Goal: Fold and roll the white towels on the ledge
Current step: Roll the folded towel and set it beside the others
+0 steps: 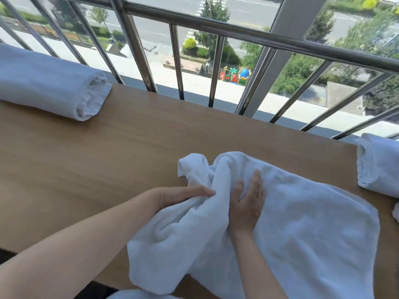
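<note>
The left hand (183, 198) grips a bunched fold of the white terry towel (302, 229). The right hand (248, 203) lies flat on it, fingers straight, pressing the nap. The towel sprawls crumpled over the near right of the wooden ledge (108, 169), so folding seems barely begun. One rolled towel (49, 83) sits far left, a second roll (380, 167) at the right edge — thick, soft cylinders, apparently finished.
</note>
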### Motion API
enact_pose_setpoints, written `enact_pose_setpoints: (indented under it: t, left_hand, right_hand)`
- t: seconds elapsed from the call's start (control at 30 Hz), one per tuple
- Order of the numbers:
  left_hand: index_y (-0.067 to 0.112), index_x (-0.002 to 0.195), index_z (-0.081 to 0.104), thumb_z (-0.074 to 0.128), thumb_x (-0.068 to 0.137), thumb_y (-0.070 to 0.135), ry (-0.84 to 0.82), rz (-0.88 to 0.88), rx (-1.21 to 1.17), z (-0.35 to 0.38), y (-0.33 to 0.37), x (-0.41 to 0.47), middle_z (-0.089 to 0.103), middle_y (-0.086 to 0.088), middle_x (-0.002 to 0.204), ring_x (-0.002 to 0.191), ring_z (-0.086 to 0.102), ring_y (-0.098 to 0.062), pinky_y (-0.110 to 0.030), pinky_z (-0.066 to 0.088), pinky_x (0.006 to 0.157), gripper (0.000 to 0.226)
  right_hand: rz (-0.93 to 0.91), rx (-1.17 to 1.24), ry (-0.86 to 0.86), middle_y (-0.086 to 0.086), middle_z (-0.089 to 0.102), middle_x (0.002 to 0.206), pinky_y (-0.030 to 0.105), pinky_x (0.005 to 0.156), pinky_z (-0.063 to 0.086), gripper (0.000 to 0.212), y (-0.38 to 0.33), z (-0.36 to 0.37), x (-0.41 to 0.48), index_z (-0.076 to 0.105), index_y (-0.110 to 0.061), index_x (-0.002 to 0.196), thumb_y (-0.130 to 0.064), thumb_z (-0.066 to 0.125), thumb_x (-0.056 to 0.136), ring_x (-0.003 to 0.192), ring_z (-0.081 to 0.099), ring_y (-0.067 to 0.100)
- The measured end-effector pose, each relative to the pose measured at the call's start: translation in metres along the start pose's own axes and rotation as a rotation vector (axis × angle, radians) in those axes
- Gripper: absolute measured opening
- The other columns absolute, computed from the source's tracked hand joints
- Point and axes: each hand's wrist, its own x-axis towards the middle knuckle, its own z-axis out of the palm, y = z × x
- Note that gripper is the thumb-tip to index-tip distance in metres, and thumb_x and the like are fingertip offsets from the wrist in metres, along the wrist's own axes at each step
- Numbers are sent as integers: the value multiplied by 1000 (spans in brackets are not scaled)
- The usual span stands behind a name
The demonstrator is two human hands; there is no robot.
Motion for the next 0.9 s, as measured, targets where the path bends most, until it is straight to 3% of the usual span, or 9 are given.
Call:
enact_pose_setpoints:
  t: [0.13, 0.27, 0.4, 0.47, 0.53, 0.63, 0.73, 0.8, 0.9]
  left_hand:
    - [20, 116, 76, 86, 62, 66, -5, -28, 45, 10, 3, 0, 72, -9, 121, 112, 70, -25, -39, 51, 99, 72]
    - [24, 102, 80, 84, 67, 64, -41, -1, 60, 30, 3, 1, 75, -5, 113, 104, 72, -20, -31, 59, 80, 54]
    - [26, 113, 77, 84, 62, 70, 24, 45, 90, 43, 1, 9, 74, -5, 119, 112, 70, -22, -41, 46, 105, 67]
    - [28, 119, 73, 84, 63, 67, 41, 108, 121, 51, 4, 11, 74, -3, 119, 112, 69, -22, -43, 45, 106, 69]
    - [31, 123, 68, 85, 67, 60, 102, 245, 167, 58, 5, 12, 74, 2, 117, 110, 70, -18, -42, 49, 103, 66]
    - [43, 106, 70, 85, 66, 51, 233, 427, 264, 68, 4, 8, 76, 15, 103, 96, 72, -4, -28, 56, 85, 43]
    - [38, 102, 72, 83, 73, 40, 298, 569, 241, 68, 1, 2, 77, 13, 100, 93, 73, -6, -30, 59, 81, 31]
    - [31, 106, 72, 80, 83, 28, 283, 675, 173, 66, 0, -7, 77, 5, 105, 97, 74, -13, -31, 60, 78, 25]
    - [32, 113, 69, 79, 86, 25, 309, 796, 148, 54, 1, -26, 76, 5, 109, 100, 73, -14, -25, 58, 74, 30]
  right_hand:
    - [120, 199, 42, -4, 37, 157, 46, 115, 32, 71, 4, -8, -3, 32, -24, 154, -55, 24, 91, 144, 34, 22]
    - [239, 365, 118, -9, 47, 151, 25, 106, 36, 69, 6, -20, -3, 44, -23, 148, -52, 25, 88, 135, 44, 8]
    - [281, 488, 94, -17, 61, 130, 8, 94, 39, 48, 5, -43, -1, 59, -28, 132, -40, 40, 89, 108, 53, -15]
    - [277, 533, 79, -20, 66, 116, 20, 92, 46, 33, 3, -62, -3, 65, -32, 119, -36, 49, 90, 103, 59, -9]
    - [268, 586, 13, -20, 70, 105, 21, 81, 49, 27, -2, -84, -5, 66, -36, 110, -39, 56, 86, 98, 64, 0]
    - [211, 564, -177, -30, 61, 116, 16, 77, 50, 54, -19, -107, -6, 52, -47, 126, -59, 63, 75, 103, 60, -5]
    - [237, 329, -253, -23, 46, 128, 29, 84, 42, 82, -37, -108, -2, 19, -54, 140, -73, 62, 74, 108, 52, 5]
    - [306, 277, -232, -15, 52, 114, 32, 76, 41, 80, -42, -101, 0, 9, -52, 143, -61, 62, 83, 94, 54, 11]
    - [314, 255, -203, -12, 54, 102, 32, 70, 41, 75, -47, -92, 0, 9, -49, 147, -51, 58, 91, 79, 50, 5]
